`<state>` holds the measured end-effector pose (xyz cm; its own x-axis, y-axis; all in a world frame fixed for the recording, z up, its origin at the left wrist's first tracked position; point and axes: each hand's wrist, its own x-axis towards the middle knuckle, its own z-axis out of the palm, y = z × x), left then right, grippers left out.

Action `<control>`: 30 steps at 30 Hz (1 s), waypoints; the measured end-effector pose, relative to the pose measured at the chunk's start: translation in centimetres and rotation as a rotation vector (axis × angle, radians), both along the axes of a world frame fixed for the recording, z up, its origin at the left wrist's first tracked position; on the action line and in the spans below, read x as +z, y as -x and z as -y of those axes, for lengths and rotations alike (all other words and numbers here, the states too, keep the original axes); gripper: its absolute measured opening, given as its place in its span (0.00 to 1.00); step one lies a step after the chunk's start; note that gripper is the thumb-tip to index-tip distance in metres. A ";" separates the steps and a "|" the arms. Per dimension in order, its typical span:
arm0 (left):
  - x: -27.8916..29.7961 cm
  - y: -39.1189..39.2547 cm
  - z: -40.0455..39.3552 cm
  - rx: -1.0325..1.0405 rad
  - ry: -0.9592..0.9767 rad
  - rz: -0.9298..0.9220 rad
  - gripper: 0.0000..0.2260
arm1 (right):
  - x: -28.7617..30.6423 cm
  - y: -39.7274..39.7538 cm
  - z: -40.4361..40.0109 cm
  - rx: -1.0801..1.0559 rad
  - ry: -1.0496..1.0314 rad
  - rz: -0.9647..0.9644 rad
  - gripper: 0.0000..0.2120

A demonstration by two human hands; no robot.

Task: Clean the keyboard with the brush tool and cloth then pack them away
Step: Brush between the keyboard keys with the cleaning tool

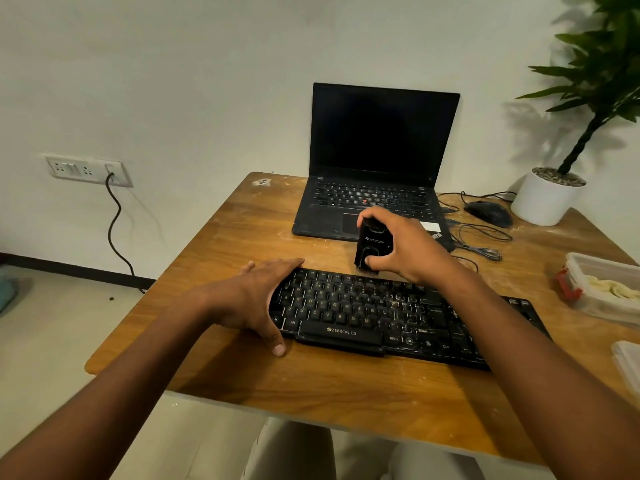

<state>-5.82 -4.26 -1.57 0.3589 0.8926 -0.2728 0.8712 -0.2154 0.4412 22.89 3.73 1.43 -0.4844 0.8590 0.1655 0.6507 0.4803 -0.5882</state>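
Note:
A black Zebronics keyboard (388,317), speckled with pale dust on its right half, lies across the wooden table (311,386). My left hand (258,299) rests flat on the keyboard's left end, fingers straight along its far edge and thumb along its near side. My right hand (405,247) grips a black brush tool (372,247) upright, its bristles down at the keyboard's top edge near the middle. A folded white cloth (628,365) shows at the right edge of the table.
An open black laptop (377,174) stands behind the keyboard. A black mouse (490,213) with tangled cables lies to its right, beside a white plant pot (547,199). A clear plastic box (606,289) sits at the right. A wall socket with a cable is at left.

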 end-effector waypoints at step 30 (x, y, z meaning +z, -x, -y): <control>1.4 -0.7 1.0 0.002 0.047 -0.034 0.72 | 1.5 -5.8 1.9 -0.028 0.057 0.152 0.30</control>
<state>-5.10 -5.25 -0.20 0.3473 0.8792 -0.3263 0.8860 -0.1937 0.4212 28.65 1.84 2.96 -0.4761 0.8783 0.0434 0.7466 0.4298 -0.5078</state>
